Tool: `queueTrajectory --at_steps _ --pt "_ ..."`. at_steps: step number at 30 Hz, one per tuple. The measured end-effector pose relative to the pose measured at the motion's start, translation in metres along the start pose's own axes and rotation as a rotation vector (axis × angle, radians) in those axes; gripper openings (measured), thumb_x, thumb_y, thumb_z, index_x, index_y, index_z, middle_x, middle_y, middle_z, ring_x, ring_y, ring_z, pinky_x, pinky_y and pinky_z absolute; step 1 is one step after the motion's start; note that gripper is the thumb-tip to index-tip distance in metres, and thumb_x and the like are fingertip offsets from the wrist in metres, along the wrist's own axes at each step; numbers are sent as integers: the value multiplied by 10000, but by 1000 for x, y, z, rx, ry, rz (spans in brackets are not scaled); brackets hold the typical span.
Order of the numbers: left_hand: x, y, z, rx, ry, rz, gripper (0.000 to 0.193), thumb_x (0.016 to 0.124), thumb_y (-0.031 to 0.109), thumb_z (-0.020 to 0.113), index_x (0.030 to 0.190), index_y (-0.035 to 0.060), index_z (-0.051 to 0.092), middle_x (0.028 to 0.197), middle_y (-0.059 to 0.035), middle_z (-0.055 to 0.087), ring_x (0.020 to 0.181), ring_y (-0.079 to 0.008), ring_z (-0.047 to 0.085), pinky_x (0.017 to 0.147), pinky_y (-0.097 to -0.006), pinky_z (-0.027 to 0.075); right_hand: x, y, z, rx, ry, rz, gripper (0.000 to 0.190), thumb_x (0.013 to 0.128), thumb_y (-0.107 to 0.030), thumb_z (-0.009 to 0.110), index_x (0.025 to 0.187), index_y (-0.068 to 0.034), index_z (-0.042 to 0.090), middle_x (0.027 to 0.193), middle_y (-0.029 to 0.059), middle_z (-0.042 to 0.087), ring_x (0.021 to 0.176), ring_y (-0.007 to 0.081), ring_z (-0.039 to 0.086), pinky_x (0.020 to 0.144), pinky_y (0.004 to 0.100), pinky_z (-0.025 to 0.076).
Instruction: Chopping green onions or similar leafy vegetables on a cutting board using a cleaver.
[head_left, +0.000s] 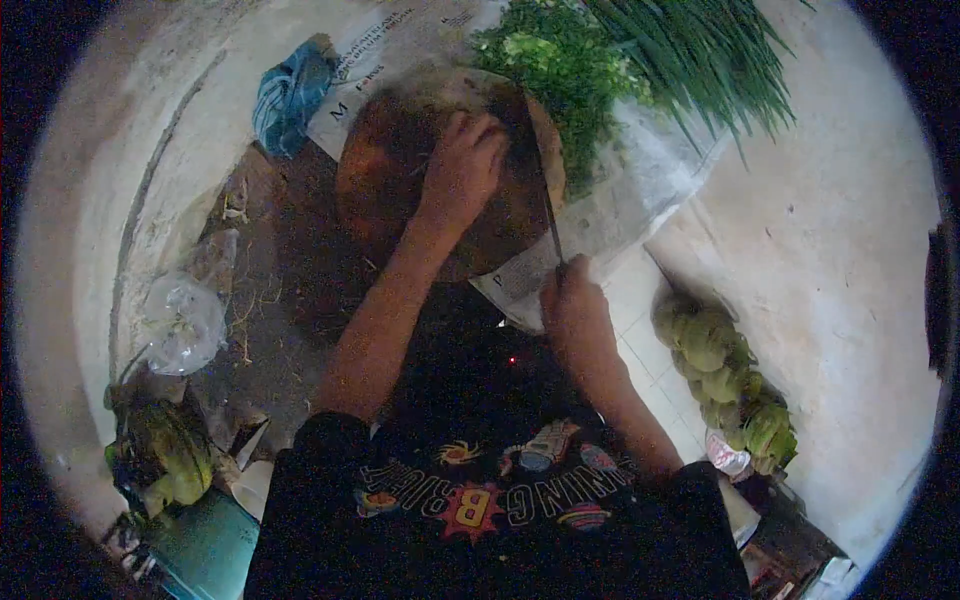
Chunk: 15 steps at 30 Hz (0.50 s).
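Observation:
My right hand (571, 296) grips the handle of a long knife (550, 214), whose dark blade runs up along the right part of a round wooden chopping board (375, 172). My left hand (469, 146) rests on the board with its fingers curled, left of the blade. Whatever lies beneath those fingers is too dark to make out. Past the board's upper right edge a heap of chopped green leaves (570, 82) lies on newspaper (652, 176). Long uncut green stalks (697, 60) lie to the right of the heap.
A crumpled blue patterned cloth (292, 97) lies at the board's upper left. On the left are a clear plastic bag (184, 322), green-yellow fruit (176, 457) and a teal box-like object (206, 544). Several round green fruits (709, 352) lie in a row at the right.

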<state>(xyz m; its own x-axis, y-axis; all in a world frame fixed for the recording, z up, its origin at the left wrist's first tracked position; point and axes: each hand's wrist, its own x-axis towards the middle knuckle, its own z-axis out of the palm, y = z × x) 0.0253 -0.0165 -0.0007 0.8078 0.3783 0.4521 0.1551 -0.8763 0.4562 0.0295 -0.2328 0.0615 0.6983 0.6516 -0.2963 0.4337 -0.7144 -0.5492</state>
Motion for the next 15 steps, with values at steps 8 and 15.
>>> queueTrajectory --at_steps 8,15 --pt "-2 -4 2 17 46 46 140 800 97 598 909 20 641 1037 -110 560 999 -316 496 911 -408 419 -33 18 -15 35 -29 81 249 928 -197 468 963 36 388 706 297 588 664 469 593 588 525 481" --pt "-4 -2 3 18 83 23 153 804 97 597 936 28 630 1051 -116 564 1004 -319 497 916 -407 418 -20 14 -11 42 42 2 248 932 -206 470 958 24 379 695 294 588 653 462 595 569 525 476"
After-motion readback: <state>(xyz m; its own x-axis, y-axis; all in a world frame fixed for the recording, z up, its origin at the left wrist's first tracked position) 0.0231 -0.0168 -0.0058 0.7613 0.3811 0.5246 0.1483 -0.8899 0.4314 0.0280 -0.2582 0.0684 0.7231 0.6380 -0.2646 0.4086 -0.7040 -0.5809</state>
